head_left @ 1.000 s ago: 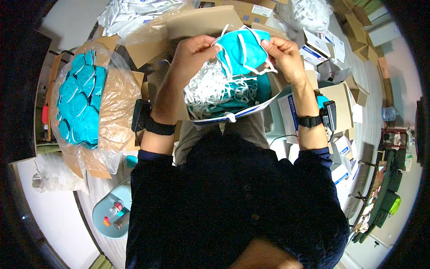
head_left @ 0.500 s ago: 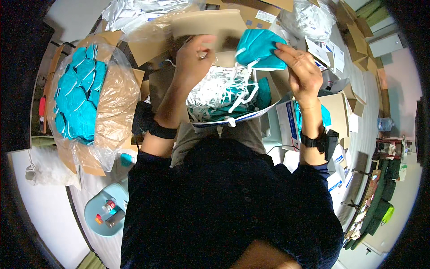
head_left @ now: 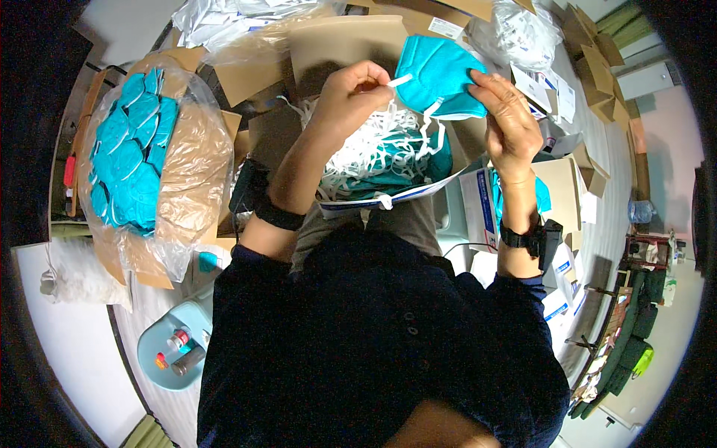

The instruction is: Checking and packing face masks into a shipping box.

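Note:
A teal folded face mask (head_left: 441,77) hangs above an open carton, its edge pinched between the thumb and fingers of my right hand (head_left: 509,116). On its other side my left hand (head_left: 352,97) is closed on the white strap (head_left: 401,80) of that same mask. Below both hands the white-rimmed carton (head_left: 399,198) rests by my lap, filled with a tangle of white straps (head_left: 373,153). More teal masks (head_left: 441,160) show under and beside the straps.
To the left, a plastic-lined brown box (head_left: 196,164) holds many teal masks (head_left: 128,168). A pale blue stool (head_left: 160,373) with bottles stands lower left. Cardboard flaps (head_left: 340,45) rise behind the carton. On the right, another box (head_left: 564,187) has teal masks inside.
My left hand has moved right, from above the carton to the mask, and has taken its strap. My right hand still holds the mask, now slightly farther right and tilted.

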Demonstrator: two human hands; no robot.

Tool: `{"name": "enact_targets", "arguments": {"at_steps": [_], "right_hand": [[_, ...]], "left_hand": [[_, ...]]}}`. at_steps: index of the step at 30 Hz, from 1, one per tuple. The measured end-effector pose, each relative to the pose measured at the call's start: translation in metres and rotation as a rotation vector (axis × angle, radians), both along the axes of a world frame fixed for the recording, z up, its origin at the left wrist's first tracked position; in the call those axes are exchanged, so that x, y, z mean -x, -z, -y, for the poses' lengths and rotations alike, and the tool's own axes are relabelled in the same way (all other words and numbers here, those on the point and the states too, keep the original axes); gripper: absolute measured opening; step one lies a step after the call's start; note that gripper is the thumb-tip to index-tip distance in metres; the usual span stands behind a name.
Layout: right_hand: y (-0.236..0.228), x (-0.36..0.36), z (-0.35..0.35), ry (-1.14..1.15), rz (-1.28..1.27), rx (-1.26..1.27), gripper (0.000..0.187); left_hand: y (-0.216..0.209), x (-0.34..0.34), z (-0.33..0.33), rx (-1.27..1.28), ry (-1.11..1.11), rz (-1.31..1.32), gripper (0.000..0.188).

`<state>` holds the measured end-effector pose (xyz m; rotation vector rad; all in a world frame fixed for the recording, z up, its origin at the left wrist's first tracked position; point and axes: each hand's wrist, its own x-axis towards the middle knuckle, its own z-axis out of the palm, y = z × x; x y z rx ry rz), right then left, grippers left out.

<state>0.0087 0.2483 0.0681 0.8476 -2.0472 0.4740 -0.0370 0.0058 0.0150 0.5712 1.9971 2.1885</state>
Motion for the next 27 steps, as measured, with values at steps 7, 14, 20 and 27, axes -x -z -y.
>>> {"name": "enact_targets", "arguments": {"at_steps": [7, 14, 20, 27], "right_hand": [[0.005, 0.001, 0.0, 0.039, 0.034, 0.01, 0.037], [0.008, 0.004, -0.001, 0.057, 0.041, 0.082, 0.039], [0.011, 0.006, 0.004, 0.056, 0.073, 0.135, 0.037], [0.032, 0.007, -0.038, 0.226, 0.153, 0.165, 0.04]], "left_hand": [[-0.006, -0.005, 0.006, 0.115, 0.121, 0.143, 0.007], [-0.007, -0.017, -0.003, 0.069, 0.237, 0.162, 0.018], [-0.002, -0.036, -0.026, -0.046, 0.253, 0.19, 0.023], [0.001, -0.022, 0.012, -0.032, 0.102, 0.027, 0.02]]}}
